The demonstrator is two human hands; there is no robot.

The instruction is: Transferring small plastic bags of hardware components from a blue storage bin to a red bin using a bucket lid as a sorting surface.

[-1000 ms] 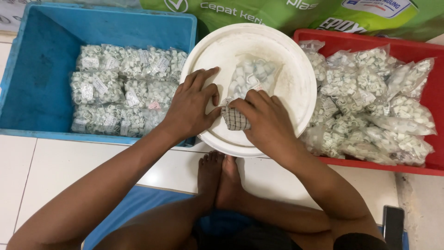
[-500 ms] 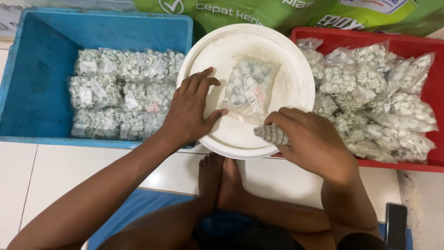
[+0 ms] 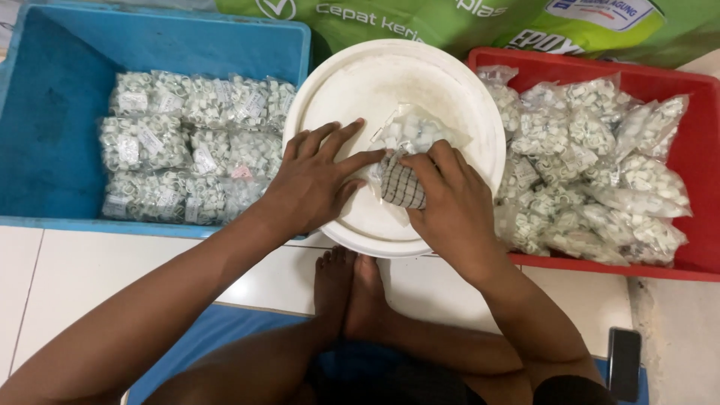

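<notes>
Nearest us, our bare feet (image 3: 349, 289) rest on the white tiled floor (image 3: 90, 277), with a dark phone (image 3: 623, 352) lying at about four o'clock.

Just beyond, our hands meet over the white round lid (image 3: 360, 82). Our right hand (image 3: 450, 206) has its fingers closed around a small checked cloth (image 3: 403, 189), which it presses onto the near edge of a clear bag of white rings (image 3: 415, 129). Our left hand (image 3: 311, 184) lies flat, fingers spread wide and holding nothing, its fingertips touching the bag's left side.

The bag sits near the middle of the lid, at about twelve o'clock from the cloth and two o'clock from the left palm. Its long axis looks to run from near left to far right, though the hands hide its near end. Both hands touch it; the right covers more of it.

Farther out, at ten o'clock, a blue bin (image 3: 45, 112) holds bags packed in neat rows. At two o'clock a red bin (image 3: 697, 150) holds a loose heap of them. Green sacks (image 3: 450, 22) lie at the far edge.
</notes>
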